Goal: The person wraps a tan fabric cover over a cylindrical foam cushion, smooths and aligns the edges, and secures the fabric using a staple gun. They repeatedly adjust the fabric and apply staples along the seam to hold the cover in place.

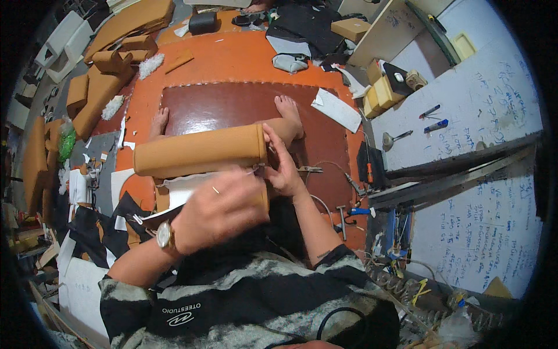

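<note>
Tan bolster, lying across the lap at frame centre, over the dark red panel. Probably light, soft, smooth-skinned; best steadied at its right end. Right hand closed around that end; left hand curled, pinching something thin, possibly thread.

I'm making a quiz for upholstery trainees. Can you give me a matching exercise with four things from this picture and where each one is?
Things:
1. tan padded roll
2. wristwatch
3. hammer
4. blue marker

Places:
A. on the white board at right
B. on the left wrist
C. across the person's lap, under both hands
D. on the floor right of the right forearm

Pairs: 1-C, 2-B, 3-D, 4-A
</note>
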`<state>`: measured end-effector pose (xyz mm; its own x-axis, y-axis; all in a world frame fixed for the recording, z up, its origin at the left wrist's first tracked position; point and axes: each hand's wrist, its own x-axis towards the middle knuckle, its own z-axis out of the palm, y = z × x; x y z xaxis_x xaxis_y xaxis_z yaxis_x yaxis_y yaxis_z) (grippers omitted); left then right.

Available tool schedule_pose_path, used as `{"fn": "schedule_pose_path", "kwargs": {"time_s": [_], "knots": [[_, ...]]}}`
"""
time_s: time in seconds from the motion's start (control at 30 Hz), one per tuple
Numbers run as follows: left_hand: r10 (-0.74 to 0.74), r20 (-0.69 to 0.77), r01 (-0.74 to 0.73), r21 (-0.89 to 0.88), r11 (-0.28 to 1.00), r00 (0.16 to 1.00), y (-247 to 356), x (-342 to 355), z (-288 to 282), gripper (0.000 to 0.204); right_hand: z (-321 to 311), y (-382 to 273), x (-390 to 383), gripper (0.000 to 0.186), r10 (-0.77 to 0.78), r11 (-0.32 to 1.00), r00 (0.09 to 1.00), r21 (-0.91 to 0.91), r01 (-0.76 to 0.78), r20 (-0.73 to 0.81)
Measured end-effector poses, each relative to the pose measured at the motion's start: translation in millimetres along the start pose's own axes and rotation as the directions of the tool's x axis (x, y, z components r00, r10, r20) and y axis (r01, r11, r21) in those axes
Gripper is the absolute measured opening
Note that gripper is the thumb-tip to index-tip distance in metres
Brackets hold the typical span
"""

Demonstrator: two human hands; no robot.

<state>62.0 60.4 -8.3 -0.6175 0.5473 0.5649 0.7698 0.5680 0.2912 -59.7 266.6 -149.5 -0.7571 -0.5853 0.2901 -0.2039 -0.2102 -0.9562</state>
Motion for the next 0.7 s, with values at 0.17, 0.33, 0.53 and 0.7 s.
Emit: {"fn": "schedule_pose_path", "kwargs": {"time_s": [0.17,0.33,0.53,0.7], "knots": [[-0.253,0.485,0.305,-0.031,0.952,0.837,7.1,-25.9,5.8,0.066,-3.3,-1.5,11.8,0.098,0.045,0.996,0.999,0.073,-0.045,0.001],[-0.325,0.507,0.429,-0.100,0.898,0.798,-9.1,-45.2,19.2,0.079,-2.2,10.7,20.1,0.097,0.086,0.989,0.996,0.118,-0.084,-0.013],[-0.332,0.363,0.335,0.058,0.940,0.870,-31.3,-38.1,30.8,0.091,-16.7,39.3,23.9,0.081,0.073,0.996,0.996,-0.047,-0.076,-0.060],[-0.342,0.183,0.330,0.093,0.939,0.922,-25.1,-39.2,53.4,0.071,6.6,7.6,35.5,0.077,0.063,0.997,0.997,0.055,-0.061,-0.044]]}}
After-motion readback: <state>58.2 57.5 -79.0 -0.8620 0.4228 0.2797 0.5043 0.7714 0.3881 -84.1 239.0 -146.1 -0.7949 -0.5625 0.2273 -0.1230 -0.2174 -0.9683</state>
